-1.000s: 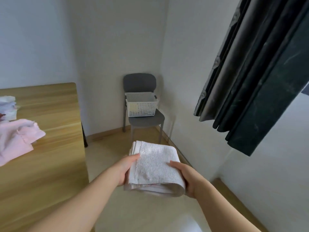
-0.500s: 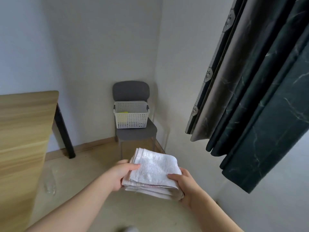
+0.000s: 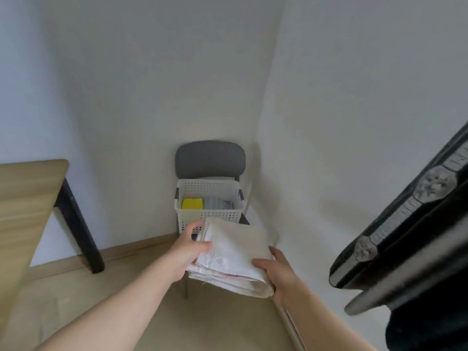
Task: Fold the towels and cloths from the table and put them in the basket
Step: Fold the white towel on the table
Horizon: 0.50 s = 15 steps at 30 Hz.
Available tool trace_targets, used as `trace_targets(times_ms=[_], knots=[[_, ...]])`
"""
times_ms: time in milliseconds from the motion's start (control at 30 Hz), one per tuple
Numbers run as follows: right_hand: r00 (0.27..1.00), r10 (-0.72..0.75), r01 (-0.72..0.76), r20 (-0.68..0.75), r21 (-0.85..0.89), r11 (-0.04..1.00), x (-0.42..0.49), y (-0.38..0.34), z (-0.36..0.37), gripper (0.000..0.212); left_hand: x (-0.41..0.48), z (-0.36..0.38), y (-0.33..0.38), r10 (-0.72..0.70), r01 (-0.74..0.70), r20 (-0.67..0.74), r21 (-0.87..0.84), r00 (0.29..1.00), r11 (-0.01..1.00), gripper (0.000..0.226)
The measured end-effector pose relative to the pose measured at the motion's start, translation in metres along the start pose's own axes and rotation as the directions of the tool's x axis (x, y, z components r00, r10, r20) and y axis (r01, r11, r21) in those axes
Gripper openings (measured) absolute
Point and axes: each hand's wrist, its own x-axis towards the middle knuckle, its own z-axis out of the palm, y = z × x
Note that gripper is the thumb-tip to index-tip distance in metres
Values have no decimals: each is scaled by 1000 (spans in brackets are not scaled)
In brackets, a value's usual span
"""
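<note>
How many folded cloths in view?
3: a white towel held by left hand and right hand; a yellow cloth and a grey cloth in the basket. More may lie underneath.

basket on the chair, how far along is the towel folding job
Done: the basket on the chair already holds a yellow cloth and a grey cloth. In hand: a folded white towel, gripped by the left hand and right hand, is held in front of the basket. Left: drop it in. Only a corner of the table shows, so any remaining pile cannot be judged.
</note>
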Motion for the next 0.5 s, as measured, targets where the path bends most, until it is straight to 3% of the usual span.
trace_targets(times_ms=[133, 500], knots=[[999, -5, 7, 41, -53, 999, 70, -27, 17, 62, 62, -9, 11, -21, 23, -47, 45, 999, 999, 30], [983, 53, -37, 175, -97, 995, 287, -89, 55, 57, 264, -20, 59, -131, 150, -242, 64, 961, 987, 28]])
